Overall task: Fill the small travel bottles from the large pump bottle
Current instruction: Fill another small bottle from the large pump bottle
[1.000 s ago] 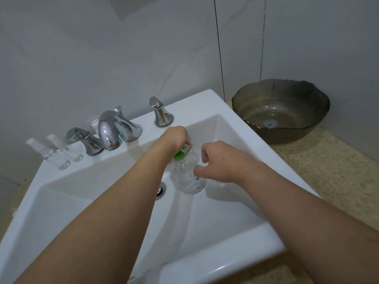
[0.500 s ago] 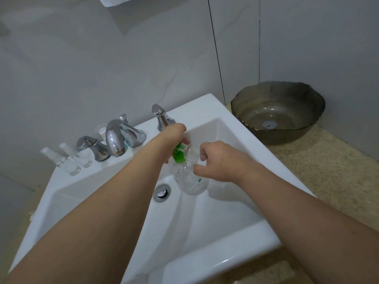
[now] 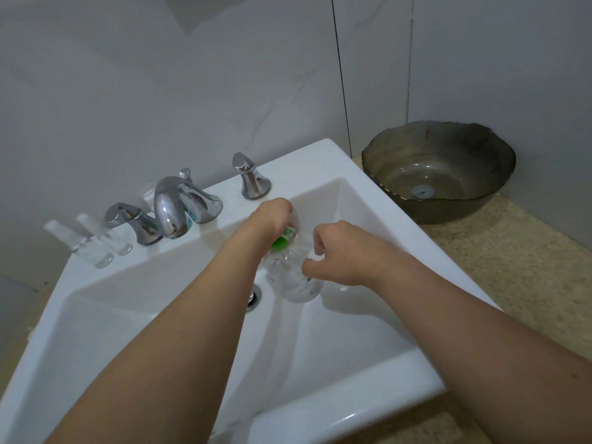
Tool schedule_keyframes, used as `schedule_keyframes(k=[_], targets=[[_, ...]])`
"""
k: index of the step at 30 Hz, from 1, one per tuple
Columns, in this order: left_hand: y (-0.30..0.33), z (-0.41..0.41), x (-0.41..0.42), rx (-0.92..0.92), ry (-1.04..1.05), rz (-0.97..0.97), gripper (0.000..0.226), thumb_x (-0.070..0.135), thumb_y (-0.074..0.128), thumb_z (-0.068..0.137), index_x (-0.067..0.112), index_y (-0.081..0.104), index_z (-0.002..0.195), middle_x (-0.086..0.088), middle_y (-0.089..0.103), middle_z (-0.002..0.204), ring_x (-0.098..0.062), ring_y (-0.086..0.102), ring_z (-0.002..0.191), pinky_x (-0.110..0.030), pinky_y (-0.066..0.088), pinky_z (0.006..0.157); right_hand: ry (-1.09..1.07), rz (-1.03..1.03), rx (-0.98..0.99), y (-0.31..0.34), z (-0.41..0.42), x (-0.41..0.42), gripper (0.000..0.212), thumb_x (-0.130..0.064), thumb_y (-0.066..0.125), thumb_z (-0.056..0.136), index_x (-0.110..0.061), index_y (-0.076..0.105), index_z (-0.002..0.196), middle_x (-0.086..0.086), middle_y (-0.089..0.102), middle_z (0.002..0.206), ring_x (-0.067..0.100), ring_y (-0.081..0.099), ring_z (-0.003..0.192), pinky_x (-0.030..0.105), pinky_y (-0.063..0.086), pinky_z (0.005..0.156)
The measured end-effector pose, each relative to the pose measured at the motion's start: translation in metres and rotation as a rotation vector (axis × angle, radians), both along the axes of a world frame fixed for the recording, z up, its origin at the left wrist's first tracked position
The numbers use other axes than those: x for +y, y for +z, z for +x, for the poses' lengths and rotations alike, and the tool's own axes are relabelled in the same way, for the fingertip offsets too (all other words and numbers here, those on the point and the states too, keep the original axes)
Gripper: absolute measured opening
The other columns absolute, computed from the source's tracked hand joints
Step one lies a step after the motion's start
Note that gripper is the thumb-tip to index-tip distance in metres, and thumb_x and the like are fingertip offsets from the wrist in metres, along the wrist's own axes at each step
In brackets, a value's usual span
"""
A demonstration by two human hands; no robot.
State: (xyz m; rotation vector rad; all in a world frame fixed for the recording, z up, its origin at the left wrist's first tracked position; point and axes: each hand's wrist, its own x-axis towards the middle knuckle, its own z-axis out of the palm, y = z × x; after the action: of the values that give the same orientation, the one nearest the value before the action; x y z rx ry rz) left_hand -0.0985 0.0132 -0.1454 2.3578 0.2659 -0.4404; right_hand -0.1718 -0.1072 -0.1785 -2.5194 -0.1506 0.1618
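Both forearms stretched forward, left hand curled downward, right hand curled, knuckles up

Obs., standing beside sink: two arms in view, both bare from upper edge of forearm down to fingertips. No sleeve or cuff in shot.

L forearm: long, smooth, bare to the wrist. L hand: bare; seen from back, knuckles rounded; nails not visible from this angle.

R forearm: same, bare; one small dark mark on skin nr lower R edge of shot. R hand: bare; knuckle ridges and thumb visible; nail detail too small to tell.
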Motion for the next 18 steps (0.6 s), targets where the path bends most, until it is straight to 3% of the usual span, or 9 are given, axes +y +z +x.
schedule_keyframes(k=[8,14,15,18], targets=[[-0.001,0.0,0.0,0.009,0.049,-0.034,0.025,0.019,0.036,0.101,0.008,0.058,0.097,-0.015,0.06,0.11,-0.027,0.048,0.082,-0.028,0.031,0.058,0.001,-0.003,0.004,0.0,0.0,-0.001,0.032,-0.046,0.063,0.081,-0.019,0.052,0.092,-0.006,0.049,0.083,0.008,0.047,0.067,0.028,0.037,0.054],[0.002,-0.003,0.001,-0.006,0.126,-0.1,0.028,0.025,0.036,0.099,0.009,0.057,0.089,-0.011,0.058,0.1,-0.025,0.047,0.072,-0.031,0.032,0.061,-0.008,0.006,-0.041,0.003,-0.002,0.0,0.031,-0.045,0.064,0.079,-0.019,0.053,0.091,-0.008,0.048,0.082,0.011,0.049,0.068,0.028,0.038,0.054],[0.006,-0.004,0.002,0.017,0.148,-0.125,0.027,0.028,0.039,0.098,0.009,0.057,0.093,-0.011,0.059,0.103,-0.025,0.051,0.075,-0.031,0.033,0.063,-0.007,0.01,-0.06,0.004,-0.002,0.0,0.03,-0.045,0.063,0.079,-0.02,0.052,0.091,-0.008,0.047,0.081,0.012,0.048,0.068,0.027,0.036,0.053],[0.015,-0.003,0.002,0.091,0.17,-0.122,0.043,0.042,0.044,0.092,0.009,0.059,0.115,-0.011,0.063,0.121,-0.033,0.059,0.108,-0.042,0.039,0.082,-0.016,0.036,-0.095,0.005,-0.003,-0.001,0.028,-0.046,0.062,0.081,-0.022,0.05,0.091,-0.009,0.045,0.077,0.009,0.045,0.065,0.027,0.033,0.052]])
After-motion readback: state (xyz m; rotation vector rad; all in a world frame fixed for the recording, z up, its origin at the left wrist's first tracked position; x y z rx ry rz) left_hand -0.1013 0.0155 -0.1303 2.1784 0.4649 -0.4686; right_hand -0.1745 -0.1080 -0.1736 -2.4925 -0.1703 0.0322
